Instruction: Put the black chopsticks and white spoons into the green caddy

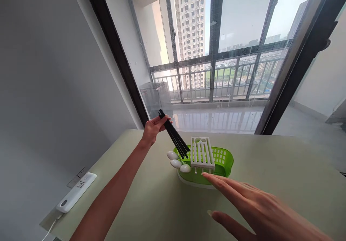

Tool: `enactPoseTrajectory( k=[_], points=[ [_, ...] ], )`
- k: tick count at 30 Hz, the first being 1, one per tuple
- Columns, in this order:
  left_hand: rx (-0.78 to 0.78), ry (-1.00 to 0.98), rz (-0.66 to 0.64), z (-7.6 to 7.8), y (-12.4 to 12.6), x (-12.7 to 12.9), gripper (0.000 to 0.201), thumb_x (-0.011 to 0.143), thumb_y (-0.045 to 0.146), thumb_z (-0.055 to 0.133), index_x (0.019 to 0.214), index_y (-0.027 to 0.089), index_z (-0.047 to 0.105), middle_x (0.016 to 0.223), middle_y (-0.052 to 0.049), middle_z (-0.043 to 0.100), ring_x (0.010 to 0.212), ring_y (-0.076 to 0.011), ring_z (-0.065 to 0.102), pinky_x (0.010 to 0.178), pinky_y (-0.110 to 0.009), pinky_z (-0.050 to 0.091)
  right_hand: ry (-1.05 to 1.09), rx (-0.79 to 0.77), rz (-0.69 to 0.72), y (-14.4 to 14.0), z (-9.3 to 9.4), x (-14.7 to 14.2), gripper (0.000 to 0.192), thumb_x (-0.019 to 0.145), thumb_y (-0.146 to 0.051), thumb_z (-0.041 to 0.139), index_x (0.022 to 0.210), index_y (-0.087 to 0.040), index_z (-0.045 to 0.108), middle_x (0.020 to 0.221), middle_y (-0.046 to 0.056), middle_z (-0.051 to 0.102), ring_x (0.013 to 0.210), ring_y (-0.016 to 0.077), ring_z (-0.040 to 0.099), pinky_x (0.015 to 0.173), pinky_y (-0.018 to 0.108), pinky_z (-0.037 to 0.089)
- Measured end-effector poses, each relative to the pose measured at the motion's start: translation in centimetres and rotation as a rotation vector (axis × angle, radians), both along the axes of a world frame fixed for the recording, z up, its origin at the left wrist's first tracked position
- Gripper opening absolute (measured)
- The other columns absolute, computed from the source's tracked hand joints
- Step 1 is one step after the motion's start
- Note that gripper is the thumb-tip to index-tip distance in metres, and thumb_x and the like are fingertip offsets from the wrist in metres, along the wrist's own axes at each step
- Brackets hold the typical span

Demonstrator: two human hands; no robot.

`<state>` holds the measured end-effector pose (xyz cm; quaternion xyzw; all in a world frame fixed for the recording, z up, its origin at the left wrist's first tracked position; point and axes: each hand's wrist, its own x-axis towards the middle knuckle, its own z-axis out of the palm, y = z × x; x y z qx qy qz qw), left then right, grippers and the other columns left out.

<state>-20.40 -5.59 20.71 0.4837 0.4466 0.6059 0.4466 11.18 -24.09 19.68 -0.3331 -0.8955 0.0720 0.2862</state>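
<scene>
My left hand (156, 126) is closed around the upper ends of a bundle of black chopsticks (175, 136). Their lower ends slant down to the left part of a green plastic basket (223, 158) with a lattice wall. Across the basket's middle sits a white slotted rack (202, 152) with two round holes and small hooks at its front. Several white spoons (176, 163) lie with their bowls over the basket's left front rim. My right hand (243, 201) hovers at the basket's front right, fingers stretched out, thumb apart, holding nothing.
The pale green table (146, 205) carries the basket. A white power strip (77, 192) with a cable lies along its left edge, beside the grey wall (54, 71). Behind the table stands a dark-framed glass door (121, 60), with a balcony railing (224, 78) beyond.
</scene>
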Motion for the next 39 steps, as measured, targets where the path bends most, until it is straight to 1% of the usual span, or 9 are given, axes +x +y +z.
enactPoseTrajectory(
  k=[4,7,10,15,18,21,26,33,39],
  points=[
    [-0.040,-0.393,0.284,0.6,0.1,-5.8,0.016,0.086,0.017,0.080,0.099,0.012,0.074,0.098,-0.006,0.080,0.089,-0.0176,0.078,0.085,-0.028,0.064,0.027,-0.017,0.019,-0.2,0.5,-0.1,0.051,0.096,-0.038,0.063,0.146,-0.032,0.054,0.132,0.003,0.070,0.106,0.0256,0.075,0.086,0.032,0.064],
    [-0.090,-0.437,0.390,-0.4,-0.8,-10.6,0.005,0.097,0.015,0.066,0.096,0.014,0.071,0.088,-0.001,0.079,0.084,-0.0099,0.077,0.081,-0.016,0.062,0.012,-0.041,0.022,-0.3,0.8,-0.4,0.049,0.097,-0.040,0.061,0.145,-0.033,0.055,0.131,0.002,0.071,0.104,0.0260,0.075,0.084,0.032,0.064],
    [-0.191,-0.387,0.451,-2.7,-2.8,-14.8,0.017,0.102,0.014,0.057,0.090,0.016,0.069,0.077,0.004,0.076,0.075,-0.0044,0.075,0.078,-0.009,0.059,0.009,-0.060,0.028,-0.3,0.8,-0.6,0.049,0.098,-0.041,0.060,0.146,-0.034,0.054,0.130,0.002,0.071,0.103,0.0264,0.076,0.082,0.032,0.064],
    [-0.502,-0.143,0.357,-6.9,-7.0,-19.8,0.005,0.087,0.015,0.077,0.085,0.015,0.073,0.081,-0.003,0.078,0.073,-0.0137,0.076,0.078,-0.020,0.062,0.005,-0.085,0.037,-0.4,0.5,-1.1,0.048,0.097,-0.042,0.060,0.144,-0.034,0.056,0.129,0.003,0.072,0.103,0.0275,0.076,0.082,0.033,0.065],
    [-0.684,0.043,0.208,-8.2,-8.6,-21.6,0.027,0.066,0.021,0.094,0.085,0.013,0.077,0.090,-0.010,0.080,0.080,-0.0231,0.078,0.081,-0.028,0.062,-0.012,-0.093,0.048,-0.5,0.4,-1.4,0.049,0.097,-0.042,0.061,0.144,-0.034,0.056,0.129,0.002,0.072,0.102,0.0271,0.076,0.083,0.033,0.064],
    [-0.794,0.217,0.059,-8.6,-9.1,-22.3,0.045,0.050,0.032,0.100,0.085,0.013,0.078,0.095,-0.013,0.080,0.089,-0.0292,0.078,0.081,-0.032,0.062,-0.022,-0.103,0.054,-0.5,0.2,-1.7,0.048,0.097,-0.041,0.061,0.144,-0.034,0.056,0.130,0.002,0.071,0.103,0.0271,0.076,0.084,0.034,0.065],
    [-0.808,0.476,-0.058,-9.1,-8.5,-21.8,0.053,0.044,0.046,0.098,0.080,0.014,0.077,0.094,-0.014,0.080,0.086,-0.0311,0.077,0.076,-0.034,0.061,-0.035,-0.117,0.035,-0.5,0.0,-1.9,0.048,0.097,-0.042,0.061,0.144,-0.035,0.056,0.131,0.001,0.071,0.104,0.0278,0.075,0.083,0.034,0.065],
    [-0.698,0.797,0.059,-10.8,-7.5,-19.8,0.040,0.043,0.045,0.093,0.064,0.019,0.071,0.064,-0.001,0.074,0.076,-0.0279,0.075,0.069,-0.031,0.057,-0.041,-0.097,0.049,-0.8,-0.2,-1.8,0.048,0.097,-0.046,0.059,0.144,-0.035,0.056,0.128,0.001,0.072,0.101,0.0271,0.076,0.081,0.033,0.065],
    [-0.531,0.939,0.189,-10.3,-7.6,-17.6,0.035,0.047,0.039,0.092,0.071,0.023,0.072,0.082,-0.008,0.077,0.107,-0.0365,0.070,0.092,-0.037,0.053,-0.047,-0.055,0.047,-0.7,-0.2,-1.4,0.049,0.098,-0.046,0.058,0.146,-0.033,0.055,0.128,0.002,0.073,0.098,0.0255,0.077,0.079,0.030,0.064]
  ],
)
